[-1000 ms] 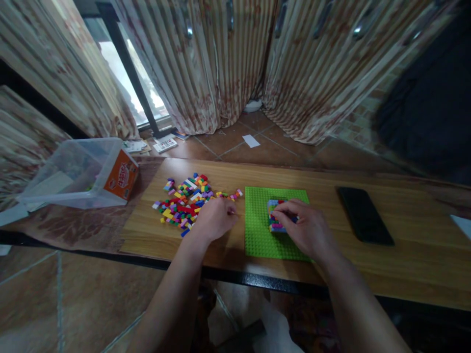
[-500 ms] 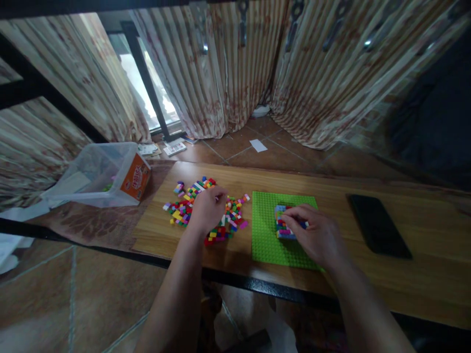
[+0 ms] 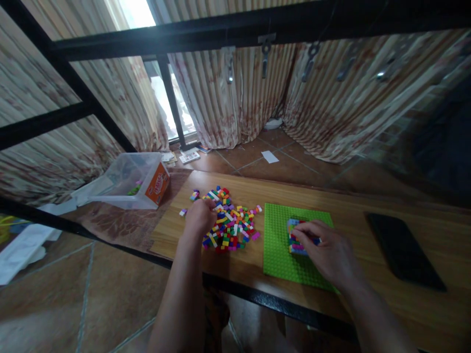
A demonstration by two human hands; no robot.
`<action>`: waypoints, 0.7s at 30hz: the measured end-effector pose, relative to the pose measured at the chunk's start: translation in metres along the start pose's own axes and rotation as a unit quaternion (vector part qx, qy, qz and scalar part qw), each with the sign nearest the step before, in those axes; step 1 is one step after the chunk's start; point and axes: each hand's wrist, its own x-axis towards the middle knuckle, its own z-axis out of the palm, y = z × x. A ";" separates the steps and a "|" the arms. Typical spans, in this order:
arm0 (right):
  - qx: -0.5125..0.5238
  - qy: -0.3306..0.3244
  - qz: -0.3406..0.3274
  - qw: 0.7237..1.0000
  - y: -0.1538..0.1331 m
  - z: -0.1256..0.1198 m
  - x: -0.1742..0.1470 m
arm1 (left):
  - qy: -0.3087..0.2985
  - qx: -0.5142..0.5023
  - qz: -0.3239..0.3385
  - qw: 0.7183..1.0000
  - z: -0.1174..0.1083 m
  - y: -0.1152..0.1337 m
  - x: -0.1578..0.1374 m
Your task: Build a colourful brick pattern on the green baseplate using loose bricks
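Observation:
Loose coloured toy bricks [image 3: 235, 228] lie in a spread-out pile on the wooden table. Over the pile's left side, my left hand [image 3: 200, 218] is closed with its fingers curled down; whatever they hold, if anything, is hidden. To the right lies a green studded baseplate [image 3: 275, 260]. On it stands a small multicoloured toy brick build [image 3: 297, 247] with light blue bricks along its edges. My right hand [image 3: 329, 250] bends over this build from the right, thumb and fingertips closed together at its top. The hand covers the build's right part.
A black phone-like slab [image 3: 403, 250] lies on the table [image 3: 353, 274] at the right. Beyond the table's left end stands a clear plastic box [image 3: 127, 201] with an orange label. A black metal bar [image 3: 221, 39] with hanging clips crosses above, in front of curtains.
My left hand has shifted toward the left side of the brick pile, uncovering its middle. My right hand stays at the build. The head view has tilted up and turned left.

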 end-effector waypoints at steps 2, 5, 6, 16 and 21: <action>-0.001 -0.008 0.003 1.000 0.000 0.001 0.000 | -0.014 0.029 0.010 0.999 0.001 0.002 0.000; -0.003 -0.013 0.005 1.000 0.000 0.002 0.000 | -0.035 0.050 0.012 0.998 0.000 0.006 -0.001; -0.003 -0.015 0.003 1.000 0.000 0.002 0.000 | -0.039 0.052 0.011 0.998 -0.001 0.007 -0.001; -0.001 -0.028 0.015 1.000 -0.001 0.003 0.000 | -0.016 0.035 -0.001 0.999 0.003 0.011 -0.002; 0.001 -0.030 0.013 0.999 -0.002 0.003 0.000 | -0.006 0.010 0.002 1.000 0.003 0.013 -0.002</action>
